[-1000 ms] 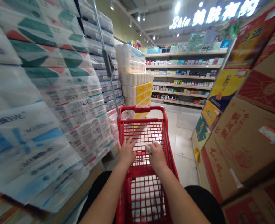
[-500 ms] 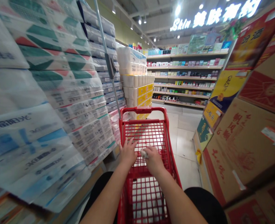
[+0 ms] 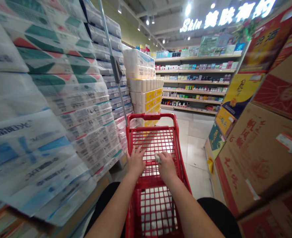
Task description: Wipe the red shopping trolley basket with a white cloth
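Observation:
A red plastic shopping basket cart [image 3: 152, 187] stands before me, with a grid panel [image 3: 153, 140] and a raised frame at its far end. My left hand [image 3: 136, 162] lies open on the left part of the grid, fingers spread. On the right of the grid, my right hand [image 3: 166, 165] is closed on a small crumpled white wad [image 3: 158, 158], perhaps cloth or tissue; most of it is hidden by the fingers. A metal pole [image 3: 107, 33] with a grey clamp rises from the cart's left side.
Stacked tissue packs [image 3: 86, 96] line the left side, close to the cart. Cardboard cartons [image 3: 257, 155] are piled on the right. Pale floor tiles [image 3: 196, 158] run between them toward shelves of small products [image 3: 192, 71] at the back.
My right hand has shifted to the right across the grid with the white wad in it. My left hand stays in the same place, still spread.

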The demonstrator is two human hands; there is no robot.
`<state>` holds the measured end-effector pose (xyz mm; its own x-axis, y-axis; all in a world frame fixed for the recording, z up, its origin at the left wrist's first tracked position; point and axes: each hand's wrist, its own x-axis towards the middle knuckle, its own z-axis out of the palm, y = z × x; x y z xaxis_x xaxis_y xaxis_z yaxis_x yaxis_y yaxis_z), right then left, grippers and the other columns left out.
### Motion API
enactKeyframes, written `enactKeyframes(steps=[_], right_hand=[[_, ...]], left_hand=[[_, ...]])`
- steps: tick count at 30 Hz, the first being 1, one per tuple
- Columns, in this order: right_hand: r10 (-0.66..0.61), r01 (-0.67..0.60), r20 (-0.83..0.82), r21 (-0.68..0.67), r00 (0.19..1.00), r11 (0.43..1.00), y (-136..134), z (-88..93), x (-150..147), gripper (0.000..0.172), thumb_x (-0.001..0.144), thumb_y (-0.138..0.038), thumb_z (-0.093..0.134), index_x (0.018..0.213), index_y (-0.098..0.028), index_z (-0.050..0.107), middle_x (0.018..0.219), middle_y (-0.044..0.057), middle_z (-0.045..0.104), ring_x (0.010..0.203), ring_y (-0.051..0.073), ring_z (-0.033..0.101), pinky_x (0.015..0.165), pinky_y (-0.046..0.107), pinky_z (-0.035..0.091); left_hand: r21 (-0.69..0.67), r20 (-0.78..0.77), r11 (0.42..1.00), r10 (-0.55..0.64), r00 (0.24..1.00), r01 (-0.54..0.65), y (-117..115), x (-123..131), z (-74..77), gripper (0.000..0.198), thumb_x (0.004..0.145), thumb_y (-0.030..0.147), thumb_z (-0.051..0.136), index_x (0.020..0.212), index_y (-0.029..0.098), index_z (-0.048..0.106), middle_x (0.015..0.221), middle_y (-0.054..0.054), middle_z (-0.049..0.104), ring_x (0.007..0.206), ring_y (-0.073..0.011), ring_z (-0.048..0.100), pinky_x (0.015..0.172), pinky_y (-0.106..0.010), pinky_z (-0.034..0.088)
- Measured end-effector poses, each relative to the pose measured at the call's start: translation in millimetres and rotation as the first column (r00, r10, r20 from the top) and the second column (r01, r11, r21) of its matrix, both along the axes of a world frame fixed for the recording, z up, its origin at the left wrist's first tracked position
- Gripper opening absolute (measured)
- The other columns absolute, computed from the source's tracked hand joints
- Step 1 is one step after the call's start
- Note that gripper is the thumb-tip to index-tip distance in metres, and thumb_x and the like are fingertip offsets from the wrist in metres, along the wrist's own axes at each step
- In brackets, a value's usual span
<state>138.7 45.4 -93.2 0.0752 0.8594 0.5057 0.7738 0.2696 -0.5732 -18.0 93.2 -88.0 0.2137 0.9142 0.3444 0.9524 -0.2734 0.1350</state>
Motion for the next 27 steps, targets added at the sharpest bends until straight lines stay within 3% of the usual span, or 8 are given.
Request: enactKeyframes(steps=[3,8,13,18,19,23,24,27], right_hand=[[0.175,-0.175,0.032,-0.012,0.984,0.984,-0.2,-1.8,-2.7,0.042,0.073,0.006,0.053,0.100,-0.023,0.068,0.101,0.005,0.062,0.096,0.019,0.052,0.082,0.028,0.044],[-0.037,0.037,-0.031,0.015,0.999,0.999,3.8,-2.2,1.6,0.042,0.076,0.004,0.051,0.105,-0.021,0.067,0.105,0.008,0.061,0.100,0.022,0.052,0.085,0.032,0.044],[0.181,-0.181,0.004,0.006,0.984,0.983,3.1,-1.8,-0.3,0.042,0.074,0.005,0.052,0.102,-0.023,0.068,0.104,0.005,0.062,0.099,0.020,0.053,0.086,0.030,0.046],[-0.082,0.086,-0.064,0.056,0.995,0.995,5.8,-0.9,2.2,0.048,0.076,0.004,0.047,0.115,-0.019,0.063,0.116,0.011,0.058,0.110,0.024,0.050,0.093,0.038,0.045],[-0.066,0.069,-0.060,0.057,0.996,0.996,5.3,-2.1,0.7,0.052,0.075,0.004,0.047,0.119,-0.019,0.061,0.120,0.011,0.057,0.112,0.024,0.049,0.096,0.040,0.044],[0.218,-0.220,0.054,0.042,0.975,0.975,1.5,-6.6,-7.7,0.069,0.070,0.003,0.052,0.134,-0.023,0.049,0.134,0.008,0.051,0.126,0.023,0.042,0.106,0.042,0.038],[0.240,-0.243,0.075,0.035,0.968,0.969,1.2,-6.3,-7.8,0.068,0.071,0.002,0.052,0.133,-0.025,0.050,0.135,0.007,0.051,0.127,0.022,0.042,0.106,0.042,0.037],[0.100,-0.100,0.041,0.015,0.994,0.995,2.5,-2.3,-2.8,0.052,0.075,0.001,0.052,0.117,-0.027,0.061,0.125,0.005,0.059,0.117,0.022,0.050,0.101,0.042,0.039]], left_hand=[[0.005,-0.001,1.000,-0.008,1.000,0.008,-0.3,-0.1,0.2,0.055,0.076,0.019,0.057,0.129,0.031,0.054,0.149,0.000,0.041,0.141,-0.0310,0.025,0.115,-0.061,0.012],[-0.018,-0.001,1.000,0.006,1.000,-0.006,-1.3,1.1,1.8,0.057,0.075,0.018,0.058,0.131,0.031,0.053,0.150,0.000,0.040,0.142,-0.0306,0.024,0.116,-0.059,0.011],[-0.005,0.000,1.000,0.002,1.000,-0.002,-1.4,1.1,1.6,0.056,0.075,0.018,0.058,0.130,0.031,0.054,0.149,0.000,0.041,0.141,-0.0310,0.026,0.116,-0.060,0.012],[-0.004,0.008,1.000,-0.001,1.000,0.001,-1.6,0.6,1.9,0.056,0.075,0.018,0.059,0.129,0.031,0.054,0.148,-0.001,0.042,0.141,-0.0310,0.027,0.115,-0.060,0.012],[-0.007,0.006,1.000,0.001,1.000,-0.001,-1.8,0.6,2.1,0.057,0.075,0.017,0.060,0.129,0.032,0.054,0.149,0.000,0.042,0.141,-0.0307,0.027,0.115,-0.060,0.012],[-0.010,0.001,1.000,0.009,1.000,-0.009,-2.9,0.6,3.1,0.053,0.078,0.020,0.059,0.129,0.032,0.054,0.150,0.000,0.040,0.142,-0.0304,0.024,0.116,-0.059,0.012],[-0.010,-0.001,1.000,0.009,1.000,-0.009,-3.0,0.5,3.1,0.053,0.078,0.021,0.059,0.129,0.032,0.054,0.150,-0.001,0.040,0.142,-0.0304,0.023,0.116,-0.059,0.012],[-0.011,-0.002,1.000,0.004,1.000,-0.004,-2.7,0.2,2.3,0.055,0.076,0.019,0.059,0.130,0.031,0.054,0.149,-0.001,0.041,0.142,-0.0305,0.024,0.116,-0.059,0.011]])
